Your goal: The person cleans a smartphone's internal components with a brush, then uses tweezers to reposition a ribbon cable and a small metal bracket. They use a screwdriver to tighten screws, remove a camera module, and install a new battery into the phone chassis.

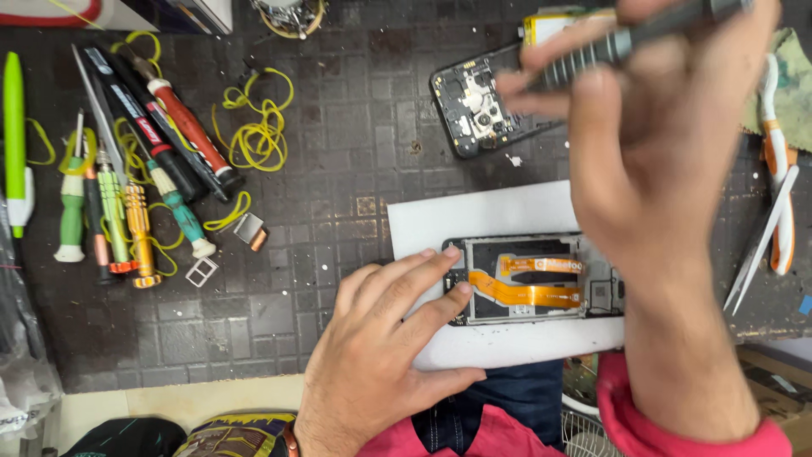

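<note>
Orange ribbon cable [526,292] is seen crossing the inside of an opened phone [533,279], which lies on a white sheet [474,224] near the front edge of the dark mat [338,152]. The phone's left end is pressed down by the left hand [381,347], its fingertips [452,252] laid flat on the frame and nothing gripped. Above the phone's right half the right hand [660,161] is raised and blurred; its fingers are closed around a dark screwdriver [626,42], held across the top edge of the view. A detached back cover [478,106] with camera parts is placed beyond the sheet, towards the mat's far edge, partly hidden by the right hand.

Along the left edge a row of screwdrivers [127,211] and a green pen [14,135] are laid out, with yellow rubber bands [258,127] scattered beside them. Two small metal trays [228,245] lie just right of those tools. At the right edge, tweezers [761,245] and orange-handled pliers [780,169] are set near a green cloth [787,93].
</note>
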